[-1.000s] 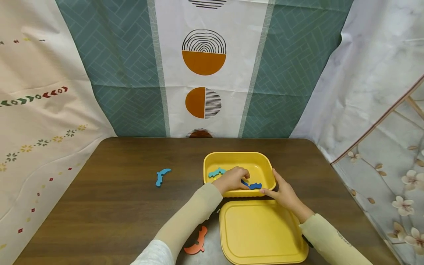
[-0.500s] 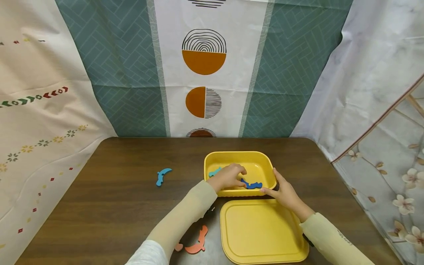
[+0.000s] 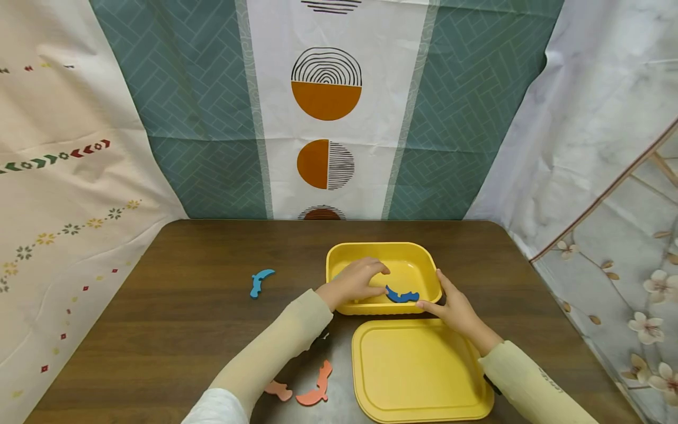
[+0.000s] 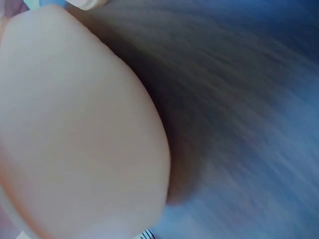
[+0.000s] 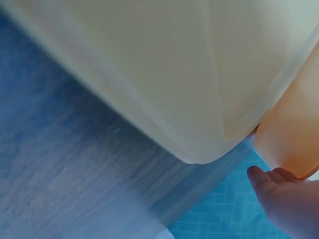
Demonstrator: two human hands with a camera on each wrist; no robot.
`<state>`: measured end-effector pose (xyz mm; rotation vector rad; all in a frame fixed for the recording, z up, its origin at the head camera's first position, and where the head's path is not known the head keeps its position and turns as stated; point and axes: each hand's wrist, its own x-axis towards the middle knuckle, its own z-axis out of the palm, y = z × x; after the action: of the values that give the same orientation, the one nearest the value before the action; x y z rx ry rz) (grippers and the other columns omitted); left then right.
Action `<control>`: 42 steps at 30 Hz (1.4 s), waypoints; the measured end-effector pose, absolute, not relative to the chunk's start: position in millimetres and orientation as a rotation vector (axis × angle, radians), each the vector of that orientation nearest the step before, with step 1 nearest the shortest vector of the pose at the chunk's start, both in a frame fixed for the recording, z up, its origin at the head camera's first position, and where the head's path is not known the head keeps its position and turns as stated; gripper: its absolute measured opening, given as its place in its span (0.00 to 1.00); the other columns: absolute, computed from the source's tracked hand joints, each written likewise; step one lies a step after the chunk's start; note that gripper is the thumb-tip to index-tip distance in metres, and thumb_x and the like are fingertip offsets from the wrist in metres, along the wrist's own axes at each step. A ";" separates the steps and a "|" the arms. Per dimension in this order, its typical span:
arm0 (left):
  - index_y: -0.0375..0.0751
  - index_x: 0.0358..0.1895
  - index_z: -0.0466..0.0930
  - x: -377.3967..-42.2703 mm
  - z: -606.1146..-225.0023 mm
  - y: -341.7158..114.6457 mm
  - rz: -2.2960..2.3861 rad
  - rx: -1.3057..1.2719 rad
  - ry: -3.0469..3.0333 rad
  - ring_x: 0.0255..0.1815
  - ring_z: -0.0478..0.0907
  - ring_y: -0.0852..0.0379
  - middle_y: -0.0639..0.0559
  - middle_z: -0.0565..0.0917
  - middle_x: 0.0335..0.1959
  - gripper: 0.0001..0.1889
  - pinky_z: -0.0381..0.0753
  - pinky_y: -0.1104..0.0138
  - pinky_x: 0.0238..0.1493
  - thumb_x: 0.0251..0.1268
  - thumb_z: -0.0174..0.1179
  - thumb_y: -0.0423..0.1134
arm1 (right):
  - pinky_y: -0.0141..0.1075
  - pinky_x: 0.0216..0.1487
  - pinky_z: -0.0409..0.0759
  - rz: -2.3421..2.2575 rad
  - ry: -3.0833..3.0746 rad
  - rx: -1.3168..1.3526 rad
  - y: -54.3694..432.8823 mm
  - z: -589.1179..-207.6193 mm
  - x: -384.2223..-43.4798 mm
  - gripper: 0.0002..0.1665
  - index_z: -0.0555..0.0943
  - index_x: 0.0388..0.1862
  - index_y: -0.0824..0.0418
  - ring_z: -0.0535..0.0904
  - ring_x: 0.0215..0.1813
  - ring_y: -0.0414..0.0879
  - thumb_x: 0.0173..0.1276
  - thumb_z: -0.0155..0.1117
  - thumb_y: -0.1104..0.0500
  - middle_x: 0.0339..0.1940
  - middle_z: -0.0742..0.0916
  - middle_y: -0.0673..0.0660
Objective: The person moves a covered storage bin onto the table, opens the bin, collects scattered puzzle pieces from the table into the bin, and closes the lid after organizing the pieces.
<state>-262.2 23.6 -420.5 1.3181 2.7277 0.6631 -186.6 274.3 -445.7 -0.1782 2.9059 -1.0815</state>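
Observation:
A yellow box stands right of the table's middle. My left hand reaches over its front left part, fingers apart from the thumb with nothing visible between them. A flat curved dark-blue piece lies inside, just right of that thumb. A sliver of a teal piece shows behind the left hand, mostly hidden. My right hand holds the box's front right corner, thumb at the front rim and fingers along the right wall. The right wrist view shows that hand's fingers against the box.
A yellow lid lies flat in front of the box. A light-blue curved piece rests on the table to the left. Two orange-red curved pieces, one nearer the lid, lie by the left forearm. A patterned cloth hangs behind.
My left hand has moved left inside the box, away from the dark-blue piece, now covering the teal piece. The left forearm's shift uncovers a second orange-red piece. The right hand stays put.

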 end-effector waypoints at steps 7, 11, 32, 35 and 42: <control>0.36 0.57 0.76 -265.7 -416.9 5.2 0.767 1.259 2.670 0.60 0.72 0.50 0.46 0.79 0.55 0.24 0.71 0.60 0.62 0.62 0.64 0.45 | 0.63 0.66 0.57 -1.091 2.908 -0.184 275.5 -446.2 -185.9 0.60 0.43 0.75 0.73 0.53 0.72 0.71 0.62 0.66 0.43 0.74 0.54 0.74; 0.36 0.58 0.75 -266.3 -413.2 -4.4 0.814 1.206 2.644 0.61 0.71 0.49 0.45 0.78 0.56 0.25 0.70 0.58 0.62 0.62 0.64 0.46 | 0.62 0.67 0.57 -1.121 2.903 -0.193 274.6 -448.1 -185.9 0.60 0.43 0.74 0.73 0.53 0.72 0.70 0.62 0.66 0.44 0.74 0.54 0.74; 0.37 0.53 0.77 -246.6 -404.2 -47.3 0.927 1.302 2.776 0.55 0.74 0.50 0.46 0.79 0.51 0.22 0.74 0.57 0.58 0.57 0.67 0.44 | 0.62 0.67 0.56 -1.123 2.907 -0.189 275.4 -448.2 -185.1 0.60 0.42 0.74 0.74 0.52 0.72 0.71 0.62 0.66 0.44 0.74 0.54 0.75; 0.37 0.52 0.78 -242.9 -406.8 -50.1 0.919 1.331 2.808 0.52 0.75 0.51 0.47 0.79 0.49 0.22 0.75 0.58 0.56 0.56 0.68 0.45 | 0.62 0.67 0.56 -1.125 2.904 -0.189 276.1 -447.6 -185.3 0.60 0.42 0.74 0.73 0.52 0.72 0.71 0.62 0.66 0.44 0.74 0.54 0.75; 0.38 0.50 0.79 -230.9 -415.3 -56.3 0.907 1.332 2.896 0.50 0.76 0.51 0.47 0.80 0.47 0.22 0.76 0.58 0.54 0.54 0.70 0.45 | 0.62 0.67 0.55 -1.120 2.890 -0.180 274.4 -447.4 -185.3 0.61 0.41 0.75 0.72 0.52 0.72 0.71 0.62 0.66 0.43 0.74 0.53 0.74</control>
<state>-230.9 -56.3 -415.3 1.3317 2.8962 0.9071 -185.3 274.4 -447.4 -0.1796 2.8896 -1.1202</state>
